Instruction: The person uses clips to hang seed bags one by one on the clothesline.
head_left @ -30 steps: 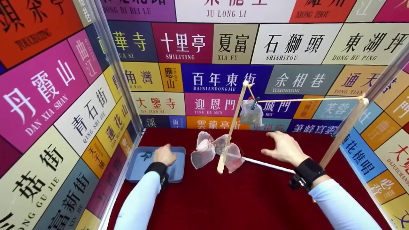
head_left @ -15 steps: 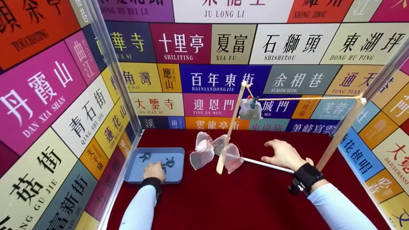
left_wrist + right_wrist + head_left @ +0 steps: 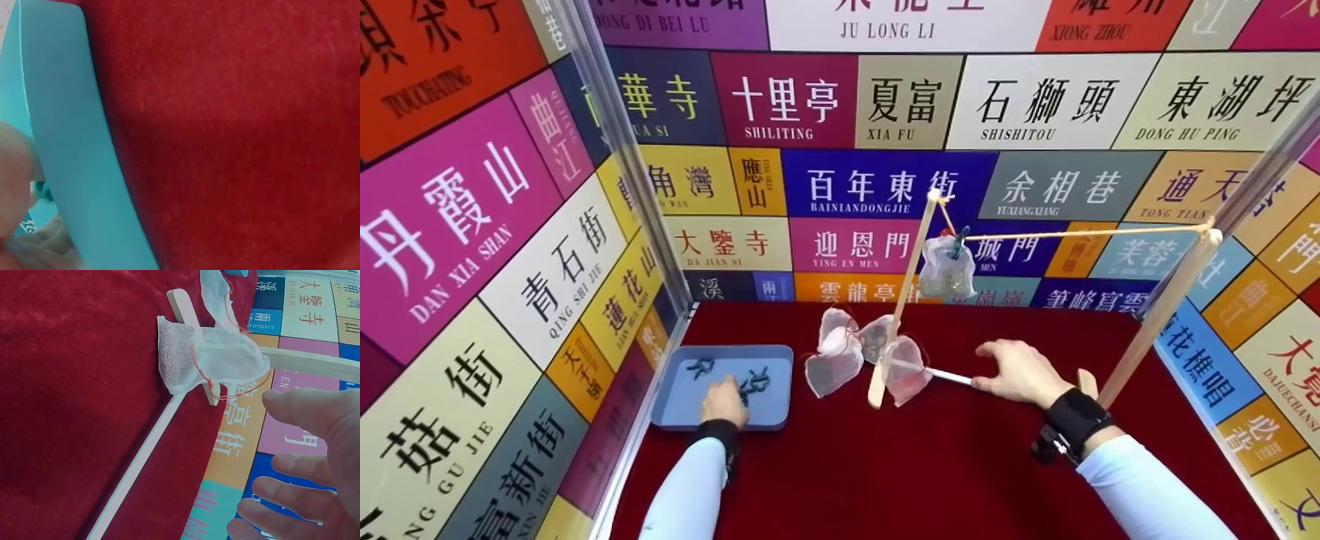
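Note:
My left hand (image 3: 724, 401) is down in the blue tray (image 3: 675, 412), its fingertips beside small dark green clips (image 3: 757, 380); another clip (image 3: 701, 366) lies farther back. In the left wrist view, the tray wall (image 3: 79, 135) covers most of the fingers, so any grip is hidden. My right hand (image 3: 1024, 373) hovers near the white rod (image 3: 950, 376), thumb and fingers apart, holding nothing. A filled white mesh drawstring bag (image 3: 949, 270) hangs by a green clip (image 3: 959, 244) from the yellow string (image 3: 1080, 235). Several more mesh bags (image 3: 834, 364) lie around the left post's foot.
Two wooden posts, the left one (image 3: 913, 274) and the right one (image 3: 1162, 315), hold up the string. A dark red cloth (image 3: 900, 472) covers the table. Walls printed with coloured signs (image 3: 855, 184) stand behind and at both sides.
My left hand has shifted left and toward me inside the tray, uncovering the clips. My right hand has lowered slightly toward the rod. The hanging bag has swung a little.

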### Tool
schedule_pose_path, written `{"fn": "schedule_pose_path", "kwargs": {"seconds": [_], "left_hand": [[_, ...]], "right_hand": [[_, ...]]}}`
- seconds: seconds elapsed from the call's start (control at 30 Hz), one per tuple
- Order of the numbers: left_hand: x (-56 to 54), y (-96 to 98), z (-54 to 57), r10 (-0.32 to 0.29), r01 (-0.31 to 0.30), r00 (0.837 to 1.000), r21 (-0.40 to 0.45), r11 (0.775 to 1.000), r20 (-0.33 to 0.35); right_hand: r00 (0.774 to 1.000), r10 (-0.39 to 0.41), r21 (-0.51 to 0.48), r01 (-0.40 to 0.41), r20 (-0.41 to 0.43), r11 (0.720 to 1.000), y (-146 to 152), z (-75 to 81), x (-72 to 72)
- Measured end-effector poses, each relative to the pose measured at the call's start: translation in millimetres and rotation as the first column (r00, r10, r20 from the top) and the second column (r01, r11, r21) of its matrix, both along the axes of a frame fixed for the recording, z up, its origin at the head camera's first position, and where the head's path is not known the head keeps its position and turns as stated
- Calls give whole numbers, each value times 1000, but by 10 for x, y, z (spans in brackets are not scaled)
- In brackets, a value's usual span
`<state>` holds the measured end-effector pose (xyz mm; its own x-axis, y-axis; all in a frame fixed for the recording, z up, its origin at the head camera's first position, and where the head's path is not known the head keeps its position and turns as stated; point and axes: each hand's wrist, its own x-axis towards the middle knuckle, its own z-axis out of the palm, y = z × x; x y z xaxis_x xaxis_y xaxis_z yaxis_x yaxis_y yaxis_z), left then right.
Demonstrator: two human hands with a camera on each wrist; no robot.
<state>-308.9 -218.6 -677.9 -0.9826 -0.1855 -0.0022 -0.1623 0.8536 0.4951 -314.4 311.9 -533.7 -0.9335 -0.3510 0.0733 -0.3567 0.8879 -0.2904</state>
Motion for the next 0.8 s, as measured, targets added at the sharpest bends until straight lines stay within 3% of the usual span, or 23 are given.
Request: {"fn": "schedule_pose_path", "kwargs": {"seconds": [0.17,0.33,0.57,0.8], "left_hand": [[-13,18,5,35,-33,999,66,997,-38],[-69,55,96,30,-22,995,87,996,-93],[-98,197,222,-58,72,991,112,991,-124],[-118,462,374,-146,191,958,172,966,-246]], "right_hand": [[1000,19,5,-19,17,1000,-16,0,37],[1000,11,3,-11,23,1000,-16,-3,63],[1000,27,-1,-27,14,1000,-75,-6,63],[999,50,-21,-50,-7,999,-162,-8,71]]}}
